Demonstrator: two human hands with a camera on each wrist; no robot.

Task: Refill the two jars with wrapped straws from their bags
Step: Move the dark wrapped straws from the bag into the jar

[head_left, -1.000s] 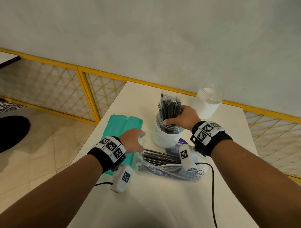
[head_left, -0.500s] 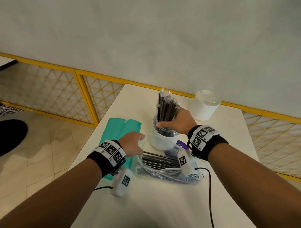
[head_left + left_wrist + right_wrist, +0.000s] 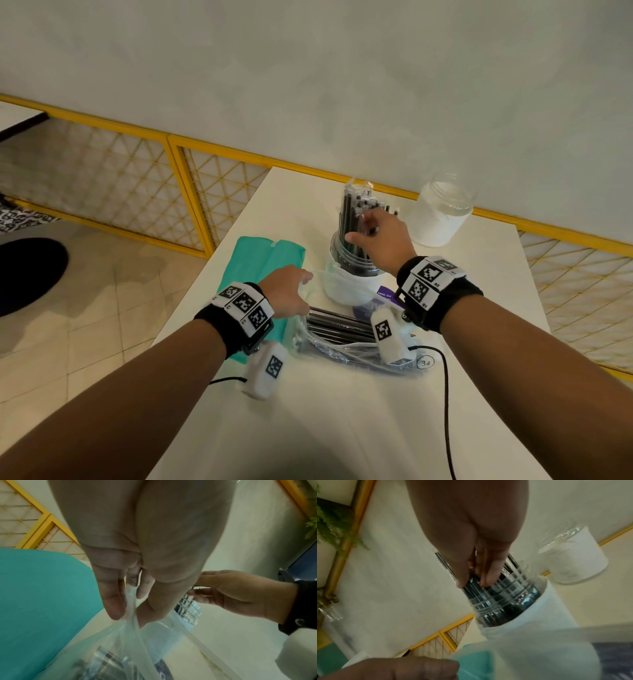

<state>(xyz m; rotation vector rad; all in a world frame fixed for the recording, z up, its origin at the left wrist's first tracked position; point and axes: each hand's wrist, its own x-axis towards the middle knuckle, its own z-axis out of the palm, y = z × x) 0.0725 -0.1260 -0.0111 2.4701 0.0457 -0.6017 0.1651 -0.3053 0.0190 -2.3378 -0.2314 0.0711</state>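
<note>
While the left hand (image 3: 287,291) pinches the bag (image 3: 337,337) open, its straws (image 3: 337,327) lie crosswise beneath the right hand (image 3: 378,236), which grips upright straws in the near jar (image 3: 349,270).

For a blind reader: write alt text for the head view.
Right hand grips black wrapped straws standing in a jar on a white table. Left hand pinches a clear bag holding more straws; an empty jar stands behind.

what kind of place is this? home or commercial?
Probably a cafe or drinks shop, though not certain. A jar of black wrapped straws stands on a white table, with a bulk bag of more straws beside it. A yellow lattice partition runs along the wall.
</note>
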